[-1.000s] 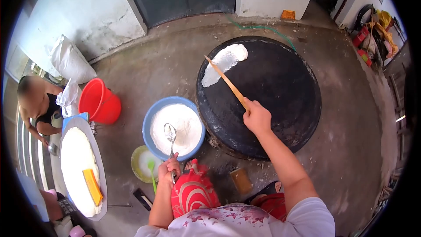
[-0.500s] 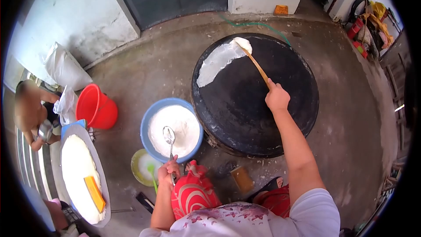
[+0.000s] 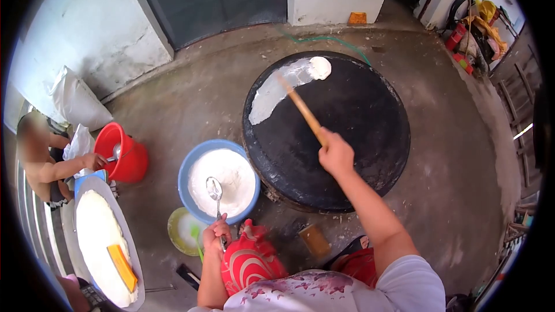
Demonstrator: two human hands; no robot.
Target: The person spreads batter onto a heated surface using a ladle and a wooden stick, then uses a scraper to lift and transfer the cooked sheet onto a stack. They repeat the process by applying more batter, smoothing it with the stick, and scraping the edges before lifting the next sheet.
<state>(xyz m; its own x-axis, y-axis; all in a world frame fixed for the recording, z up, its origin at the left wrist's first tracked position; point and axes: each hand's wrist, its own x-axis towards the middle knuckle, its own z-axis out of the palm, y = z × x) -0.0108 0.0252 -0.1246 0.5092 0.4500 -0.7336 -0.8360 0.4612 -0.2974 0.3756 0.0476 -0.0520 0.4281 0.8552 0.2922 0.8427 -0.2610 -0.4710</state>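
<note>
My right hand (image 3: pixel 336 151) grips a wooden spreader (image 3: pixel 304 111) by its handle; the far end is over the white batter layer and blurred. Below it lies a big round black griddle (image 3: pixel 347 133). Along the griddle's far left runs a thin band of white batter (image 3: pixel 267 99), with a thick lump of batter (image 3: pixel 319 68) at its far end. My left hand (image 3: pixel 217 232) is closed around the handle of a metal spoon (image 3: pixel 214 188), its bowl above white flour or batter (image 3: pixel 231 176) in a blue basin (image 3: pixel 182 182).
Beside the basin sits a green bowl (image 3: pixel 175 241) with white liquid. At left stand a red bucket (image 3: pixel 134 164), a person (image 3: pixel 43 164) reaching into it, and a long tray (image 3: pixel 136 260) of white sheets with a yellow scraper (image 3: pixel 122 267). A brown block (image 3: pixel 315 240) lies by my feet.
My right hand has drawn the spreader left and nearer, off the thick batter lump. The person at left now reaches a metal ladle into the red bucket. My left hand keeps its spoon.
</note>
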